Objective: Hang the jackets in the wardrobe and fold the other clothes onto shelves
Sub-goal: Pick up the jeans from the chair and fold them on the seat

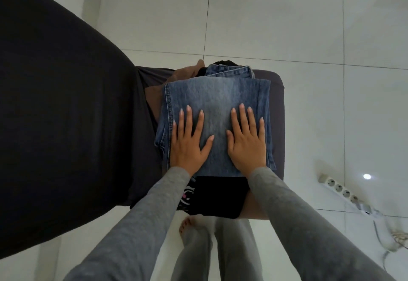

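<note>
Though under no grip, faded blue folded jeans [217,101], left hand [187,142] and right hand [247,142] flat, splayed.

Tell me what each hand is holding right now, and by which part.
Nothing is gripped. The left hand and right hand lie flat, fingers spread, pressing on the top face of the folded jeans, near the edge closest to the person.

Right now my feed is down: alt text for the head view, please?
Both hands, left hand and right hand, press flat on folded blue jeans atop a black garment on a dark mattress corner. A power strip lies on the white tile floor.
</note>
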A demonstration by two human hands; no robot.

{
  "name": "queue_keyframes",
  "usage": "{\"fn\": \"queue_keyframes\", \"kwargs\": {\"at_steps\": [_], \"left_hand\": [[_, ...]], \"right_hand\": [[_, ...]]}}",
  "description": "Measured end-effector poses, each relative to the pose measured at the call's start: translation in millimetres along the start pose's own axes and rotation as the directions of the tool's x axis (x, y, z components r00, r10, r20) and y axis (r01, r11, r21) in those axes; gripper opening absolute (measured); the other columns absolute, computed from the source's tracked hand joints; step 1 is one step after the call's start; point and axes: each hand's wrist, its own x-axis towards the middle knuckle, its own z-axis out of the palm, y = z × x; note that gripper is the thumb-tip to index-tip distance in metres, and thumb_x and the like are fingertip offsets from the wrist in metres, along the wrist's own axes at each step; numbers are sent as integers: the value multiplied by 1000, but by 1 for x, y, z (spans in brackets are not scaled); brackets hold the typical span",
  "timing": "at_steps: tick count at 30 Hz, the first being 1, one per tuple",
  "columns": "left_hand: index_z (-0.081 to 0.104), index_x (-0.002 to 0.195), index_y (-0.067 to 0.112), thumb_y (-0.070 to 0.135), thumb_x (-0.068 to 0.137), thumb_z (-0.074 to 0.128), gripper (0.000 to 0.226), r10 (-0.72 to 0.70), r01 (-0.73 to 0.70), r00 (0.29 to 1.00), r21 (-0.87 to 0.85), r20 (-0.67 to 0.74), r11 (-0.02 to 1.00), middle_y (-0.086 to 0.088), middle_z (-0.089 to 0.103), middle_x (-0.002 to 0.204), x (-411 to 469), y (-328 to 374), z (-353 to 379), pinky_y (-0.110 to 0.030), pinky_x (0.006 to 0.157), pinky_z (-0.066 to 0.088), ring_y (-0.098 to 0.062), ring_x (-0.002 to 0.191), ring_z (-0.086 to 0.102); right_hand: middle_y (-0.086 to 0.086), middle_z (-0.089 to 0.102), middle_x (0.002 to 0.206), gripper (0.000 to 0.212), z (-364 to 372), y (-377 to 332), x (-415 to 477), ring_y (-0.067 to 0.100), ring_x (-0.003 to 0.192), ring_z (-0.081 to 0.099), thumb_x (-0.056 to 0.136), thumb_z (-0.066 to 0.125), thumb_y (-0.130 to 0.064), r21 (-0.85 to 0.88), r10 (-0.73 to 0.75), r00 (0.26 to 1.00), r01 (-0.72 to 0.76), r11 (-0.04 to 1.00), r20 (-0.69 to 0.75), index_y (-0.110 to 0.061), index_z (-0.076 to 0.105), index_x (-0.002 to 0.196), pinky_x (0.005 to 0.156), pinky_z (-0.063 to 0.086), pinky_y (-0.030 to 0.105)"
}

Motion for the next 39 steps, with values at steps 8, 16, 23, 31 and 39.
{"fn": "queue_keyframes", "kwargs": {"at_steps": [8,16,23,31,39], "left_hand": [[23,148,14,48,96,37,64,-173,187,982,-258,74,948,-6,13,157,-55,5,-26,-35,117,12,-18,145,8],[48,114,-1,28,80,74,52,-787,634,444,-771,430,-63,-12,52,98,-90,25,-47,-35,71,51,-19,74,53],[52,119,11,44,82,66,51,-467,483,439,-640,768,-598,-7,55,114,-71,12,-63,-30,101,40,-20,110,52],[57,126,16,51,83,60,55,-343,414,582,-631,737,-656,-8,61,125,-55,-9,-77,-34,85,50,-23,112,58],[60,121,16,62,83,48,61,-92,704,588,-564,804,-433,-6,66,119,-14,-46,-89,-44,93,50,-26,113,61]], "right_hand": [[12,30,152,48,-33,0,-48,29,141,27,92,53,-18,208,217,975,-223,952,52,-8,44,138,113,21,50],[21,32,137,55,-57,-12,-89,39,124,37,91,57,-23,626,774,558,-727,282,299,0,33,134,101,36,44],[17,48,128,69,-58,-2,-68,32,110,54,73,75,-36,692,733,282,-636,-340,619,-4,38,121,97,47,43],[2,61,94,51,-73,18,-55,17,82,62,80,68,-47,649,523,411,-623,-436,746,-9,51,111,71,52,32],[0,64,116,80,-76,56,-12,21,102,62,62,68,-70,491,253,463,-869,-57,849,-18,56,122,88,51,40]]}}
